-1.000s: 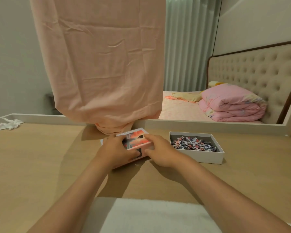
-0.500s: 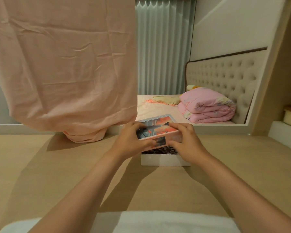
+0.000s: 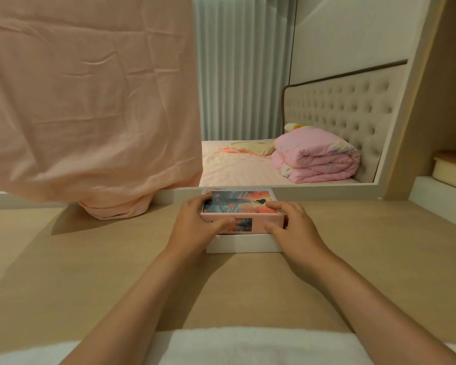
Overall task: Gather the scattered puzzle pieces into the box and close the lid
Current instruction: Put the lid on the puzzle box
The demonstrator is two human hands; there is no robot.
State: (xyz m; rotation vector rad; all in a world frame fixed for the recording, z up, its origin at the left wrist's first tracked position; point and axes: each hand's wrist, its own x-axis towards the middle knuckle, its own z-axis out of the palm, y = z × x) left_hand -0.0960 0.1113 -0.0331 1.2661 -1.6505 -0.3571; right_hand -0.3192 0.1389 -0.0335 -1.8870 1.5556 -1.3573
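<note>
Head camera view: on a light wooden table [image 3: 63,259], a pink lid [image 3: 241,206] with a sunset picture sits partway down over a white box [image 3: 244,243], at about 12 o'clock from the wearer. The left hand [image 3: 195,227] curls around the lid's 9 o'clock end, thumb on its front face. The right hand [image 3: 292,227] grips the 3 o'clock end. A peach cloth [image 3: 90,101] hangs at 10 o'clock.
</note>
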